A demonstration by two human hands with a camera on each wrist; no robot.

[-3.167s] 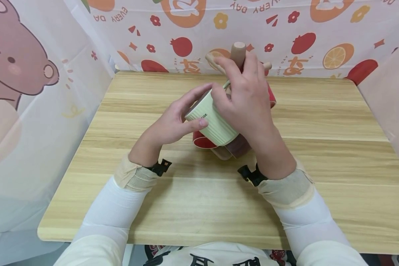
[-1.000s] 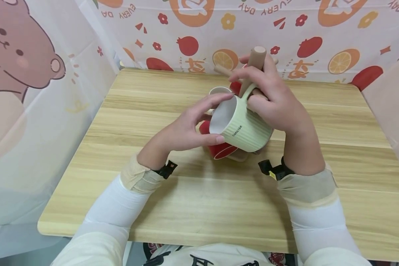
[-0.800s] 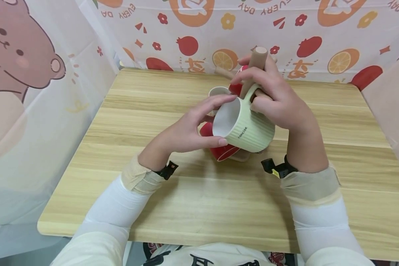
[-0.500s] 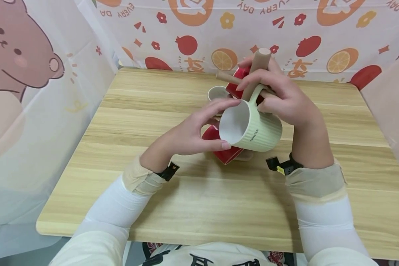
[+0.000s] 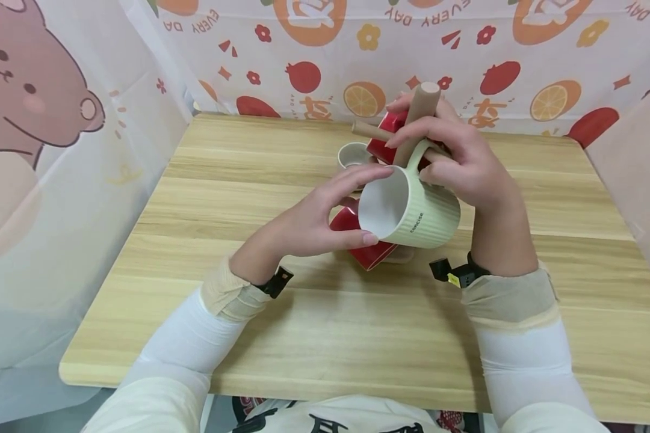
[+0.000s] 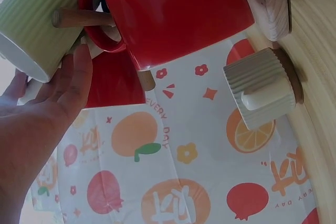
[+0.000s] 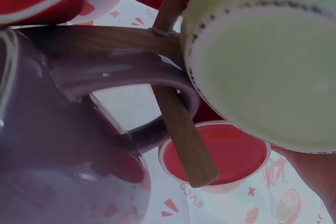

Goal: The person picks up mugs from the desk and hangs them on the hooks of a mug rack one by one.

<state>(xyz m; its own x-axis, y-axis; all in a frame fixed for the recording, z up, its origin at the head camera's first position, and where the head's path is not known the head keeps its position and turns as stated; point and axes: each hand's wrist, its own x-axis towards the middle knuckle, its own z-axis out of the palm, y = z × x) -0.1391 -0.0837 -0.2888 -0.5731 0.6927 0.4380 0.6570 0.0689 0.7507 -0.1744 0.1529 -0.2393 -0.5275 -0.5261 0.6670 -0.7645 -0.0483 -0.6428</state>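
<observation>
Green mug [image 5: 433, 218], tilted, mouth toward left hand [image 5: 316, 224]: handle apparently pinched by right hand [image 5: 468, 159], fingertips partly hidden; rim held between left thumb and fingers. Right hand arched inward above. Alongside: wooden rack [image 5: 420, 111], red mugs [image 5: 371, 257], purple mug [image 7: 68, 145], ribbed cup [image 6: 257, 85].

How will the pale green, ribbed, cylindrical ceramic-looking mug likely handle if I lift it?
The pale green mug looks ceramic, so it's probably stiff and could chip if knocked. Its ribbing should help grip somewhat. Its round body may roll if laid sideways, until its handle stops it.
</observation>
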